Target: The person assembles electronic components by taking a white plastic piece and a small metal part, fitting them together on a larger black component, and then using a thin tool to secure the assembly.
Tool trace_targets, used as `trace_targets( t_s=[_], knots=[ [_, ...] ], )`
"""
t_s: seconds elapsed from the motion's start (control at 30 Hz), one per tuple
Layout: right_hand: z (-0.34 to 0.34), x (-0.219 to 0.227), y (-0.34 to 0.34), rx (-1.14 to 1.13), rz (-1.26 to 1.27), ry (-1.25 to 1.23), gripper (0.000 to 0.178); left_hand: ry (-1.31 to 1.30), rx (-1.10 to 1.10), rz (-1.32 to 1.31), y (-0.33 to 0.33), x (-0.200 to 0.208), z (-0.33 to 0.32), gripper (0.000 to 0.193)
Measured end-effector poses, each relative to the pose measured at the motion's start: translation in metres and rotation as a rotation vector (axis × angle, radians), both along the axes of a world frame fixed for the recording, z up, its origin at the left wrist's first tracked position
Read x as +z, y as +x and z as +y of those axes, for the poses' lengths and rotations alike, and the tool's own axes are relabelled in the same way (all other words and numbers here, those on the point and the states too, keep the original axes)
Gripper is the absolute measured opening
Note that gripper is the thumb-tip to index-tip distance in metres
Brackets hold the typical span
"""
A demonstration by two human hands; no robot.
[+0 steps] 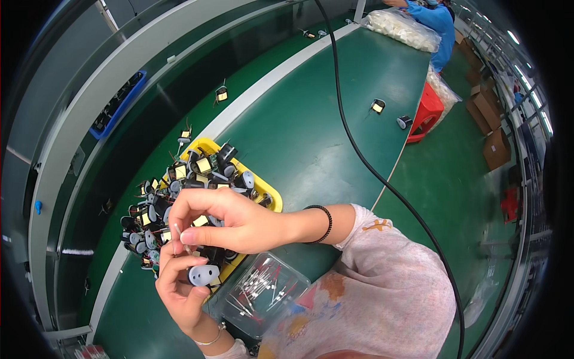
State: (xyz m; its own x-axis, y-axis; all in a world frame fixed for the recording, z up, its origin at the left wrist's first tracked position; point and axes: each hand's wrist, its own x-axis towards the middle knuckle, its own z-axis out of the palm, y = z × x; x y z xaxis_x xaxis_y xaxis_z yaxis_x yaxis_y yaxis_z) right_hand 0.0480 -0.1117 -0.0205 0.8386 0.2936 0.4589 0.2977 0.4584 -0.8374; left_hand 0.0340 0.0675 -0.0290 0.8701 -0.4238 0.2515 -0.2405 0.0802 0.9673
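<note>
Grey plug housing (203, 274) — a small rounded shell with two holes in its face — sits low in the frame, pinched between thumb and curled fingers (173, 269) of the left hand (182, 293), just in front of the yellow tray (272, 197). Reading leftward first, we note a blue bin (122, 102) on the far shelf and a few loose wound parts lying on the dark green conveyor (179, 113). At centre, the tray is heaped with black and grey housings and yellow-taped coils (203, 166). Above the left hand, the right hand (230, 221) crosses over the tray, its thumb and forefinger closed on a thin pale pin (179, 233) whose lower end points toward the housing. A clear plastic box (266, 293) of metal pins rests on the tabletop (311, 131) just right of the hands. Farther right, a black cable (359, 149) crosses the tabletop, and a red stool (427, 110) stands on the floor.

We judge the work far from finished — the tray remains heaped, and the pin appears not yet seated. We cannot tell whether the pin's tip touches the housing, nor which tray parts are complete; the box's contents are blurred, and a co-worker in blue (433, 21) is cut off at the upper edge.
</note>
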Motion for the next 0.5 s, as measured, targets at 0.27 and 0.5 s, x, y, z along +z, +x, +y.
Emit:
trace_targets(
  t_s=[0.27, 0.5],
  knots=[
    [0.0014, -0.0035, 0.0037, 0.14, 0.028, 0.187, 0.01, -0.092, -0.093, 0.047, -0.0016, 0.0041, 0.0039, 0.044],
    [0.0061, -0.0064, 0.0069, 0.187, -0.008, 0.186, 0.008, -0.151, -0.185, 0.064, 0.0005, 0.0046, 0.011, 0.039]
  ],
)
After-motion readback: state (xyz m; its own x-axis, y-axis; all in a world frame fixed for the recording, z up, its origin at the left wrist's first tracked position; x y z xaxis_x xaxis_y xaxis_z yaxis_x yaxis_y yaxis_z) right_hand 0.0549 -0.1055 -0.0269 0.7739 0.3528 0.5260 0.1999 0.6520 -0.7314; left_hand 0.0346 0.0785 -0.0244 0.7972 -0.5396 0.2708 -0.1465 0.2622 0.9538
